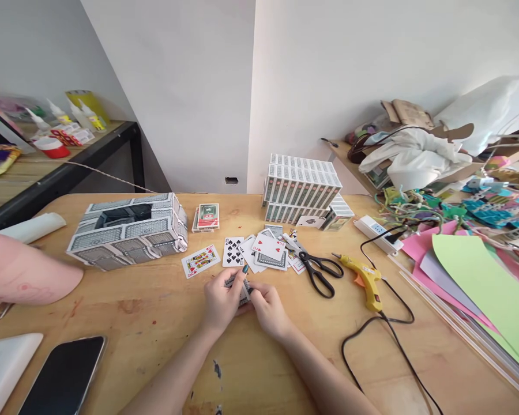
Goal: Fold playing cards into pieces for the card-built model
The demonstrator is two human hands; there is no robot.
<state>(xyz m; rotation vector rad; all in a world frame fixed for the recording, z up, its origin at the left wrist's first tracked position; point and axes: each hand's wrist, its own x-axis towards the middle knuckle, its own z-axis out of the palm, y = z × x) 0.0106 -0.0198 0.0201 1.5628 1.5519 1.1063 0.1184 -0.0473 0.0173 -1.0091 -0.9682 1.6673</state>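
Note:
My left hand (222, 298) and my right hand (269, 308) are closed on a playing card (244, 294) with a grey patterned back, low over the table. Fingers cover much of it, so I cannot tell whether it is folded or single. Just beyond my hands lie a king of hearts (199, 261), a ten of spades (233, 252) and a loose pile of cards with a two of hearts (269, 246) on top. Black-handled scissors (320, 274) rest at the pile's right side. A box covered in cards (127, 231), with an opening on top, stands at the left.
Stacked card packs (301, 187) stand at the back, and a red-and-green pack (208, 215) lies left of them. Rightward are a yellow glue gun (365, 279) with its cord, a power strip (378, 234) and coloured paper (480, 276). A phone (63, 377) lies front left.

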